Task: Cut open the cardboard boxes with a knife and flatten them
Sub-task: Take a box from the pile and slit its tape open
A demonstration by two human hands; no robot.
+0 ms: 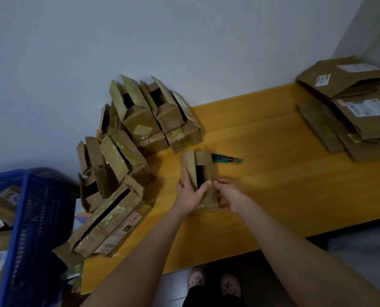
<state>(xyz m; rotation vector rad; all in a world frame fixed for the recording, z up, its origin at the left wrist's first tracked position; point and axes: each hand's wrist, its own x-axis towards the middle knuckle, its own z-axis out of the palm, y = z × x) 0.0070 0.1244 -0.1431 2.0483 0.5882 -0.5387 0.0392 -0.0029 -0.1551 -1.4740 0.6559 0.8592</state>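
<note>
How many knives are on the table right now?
1. A green utility knife lies on the yellow table just beyond the small box being held, its near end hidden behind that box. More could be hidden under the box piles.

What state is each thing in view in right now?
Small box: upright, top flaps open, gripped by left hand and right hand.
Knife: lying on the table, unheld.
Box pile: flaps open, not flattened.
Right stack: flattened.
Blue crate: holds more boxes.
</note>
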